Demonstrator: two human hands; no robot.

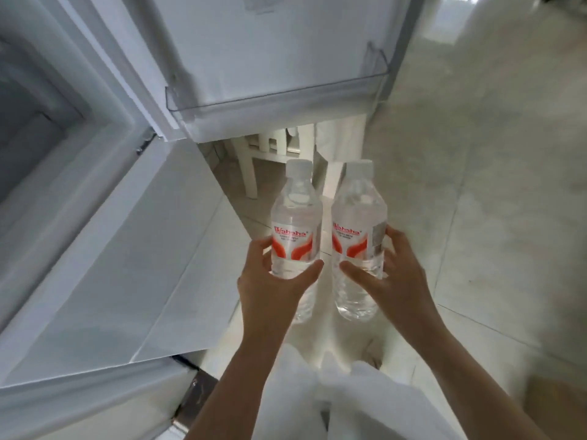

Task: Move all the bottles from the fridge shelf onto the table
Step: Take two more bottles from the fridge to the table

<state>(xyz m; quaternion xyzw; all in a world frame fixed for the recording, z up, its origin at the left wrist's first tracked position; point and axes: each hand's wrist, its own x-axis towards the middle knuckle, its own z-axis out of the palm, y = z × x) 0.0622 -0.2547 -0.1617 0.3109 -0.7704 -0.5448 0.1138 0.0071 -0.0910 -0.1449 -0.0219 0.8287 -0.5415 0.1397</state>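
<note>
I hold two clear water bottles with white caps and red-and-white labels, side by side above the floor. My left hand (270, 287) grips the left bottle (297, 214) around its lower half. My right hand (394, 274) grips the right bottle (359, 214) the same way. Both bottles stand upright, a small gap between them. The open fridge (38, 128) is at the left, its dim inside blurred. Its open door carries a clear door shelf (279, 100) with nothing visible in it. No table top is in view.
The lower fridge door or drawer front (120, 265) juts out at the left, near my left forearm. White chair legs (254, 160) show under the open door, straight ahead. Pale tiled floor (492, 185) spreads to the right. My white trousers fill the bottom.
</note>
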